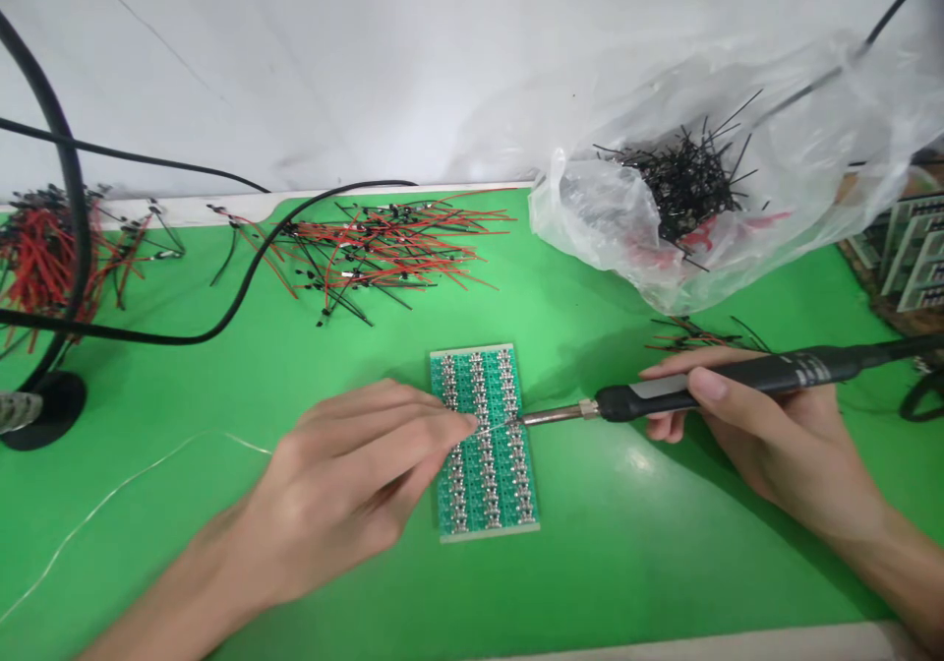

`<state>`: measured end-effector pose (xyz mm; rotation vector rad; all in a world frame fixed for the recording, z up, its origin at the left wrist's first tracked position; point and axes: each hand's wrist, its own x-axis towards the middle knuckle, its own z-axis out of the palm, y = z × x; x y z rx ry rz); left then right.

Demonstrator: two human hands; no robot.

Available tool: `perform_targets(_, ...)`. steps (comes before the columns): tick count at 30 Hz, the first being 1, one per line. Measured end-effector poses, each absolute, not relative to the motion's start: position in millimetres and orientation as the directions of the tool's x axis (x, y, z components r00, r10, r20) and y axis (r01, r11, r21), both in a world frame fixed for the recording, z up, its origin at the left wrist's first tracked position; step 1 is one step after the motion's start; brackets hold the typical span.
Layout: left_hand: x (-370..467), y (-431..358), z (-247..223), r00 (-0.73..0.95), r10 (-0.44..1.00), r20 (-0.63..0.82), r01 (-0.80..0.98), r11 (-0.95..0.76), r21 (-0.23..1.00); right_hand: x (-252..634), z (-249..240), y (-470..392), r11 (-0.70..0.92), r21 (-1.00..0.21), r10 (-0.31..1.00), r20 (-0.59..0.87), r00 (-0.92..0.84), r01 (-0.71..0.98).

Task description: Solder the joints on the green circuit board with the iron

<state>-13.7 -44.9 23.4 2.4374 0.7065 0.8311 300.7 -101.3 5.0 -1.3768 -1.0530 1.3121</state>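
Note:
A green circuit board [496,504] with three rows of small metal parts lies on the green mat. My left hand [369,464] pinches a thin solder wire [110,492], whose short end sticks out over the board; the wire trails off to the lower left. In my right hand [774,435] is a black soldering iron [656,395], gripped like a pen. Its metal tip points left and meets the board's right row, close to the end of the solder wire. Part of the board's left side is hidden under my left fingers.
Red and black wires [390,243] lie behind the board, with another bundle [40,258] at far left. A plastic bag [590,209] of black wires sits back right. Black cables [213,331] cross the left; boards [921,248] stand at right.

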Motion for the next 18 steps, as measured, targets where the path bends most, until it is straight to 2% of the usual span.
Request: perform_targets(18, -18.0, -47.9, 14.1, 0.724, 0.532, 0.439, 0.342, -0.83, 0.441, 302.1, 2.2, -103.7, -0.171, -0.985, 0.984, -0.17, 0.058, 0.017)
